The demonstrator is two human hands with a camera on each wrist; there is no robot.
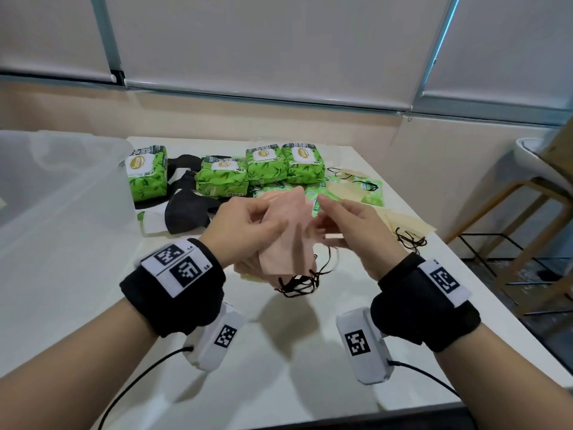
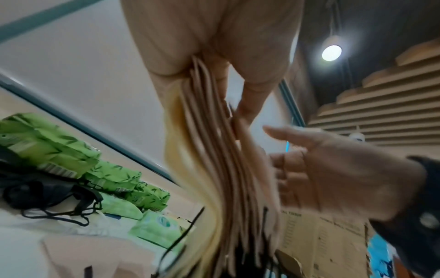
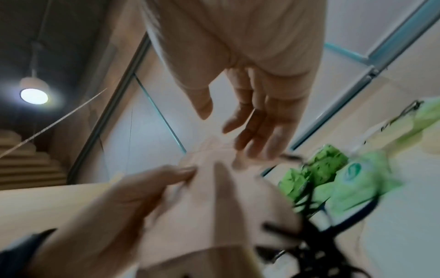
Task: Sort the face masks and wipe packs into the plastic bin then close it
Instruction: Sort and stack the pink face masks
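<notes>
A stack of pink face masks (image 1: 288, 243) with black ear loops is held upright above the white table (image 1: 279, 361). My left hand (image 1: 266, 225) pinches the stack (image 2: 214, 159) near its top between thumb and fingers. My right hand (image 1: 338, 221) lies against the stack's right side with fairly straight fingers (image 3: 252, 131), touching its upper edge (image 3: 214, 197). Green wipe packs (image 1: 265, 164) stand in a row at the back of the table. The clear plastic bin (image 1: 77, 193) sits at the far left, without a lid on it.
Black masks (image 1: 186, 212) lie left of my hands beside a tall wipe pack (image 1: 147, 172). Beige masks (image 1: 400, 220) and small light-green wipe packs (image 1: 369, 187) lie to the right, near the table's edge. A wooden stool (image 1: 542, 181) stands beyond that edge.
</notes>
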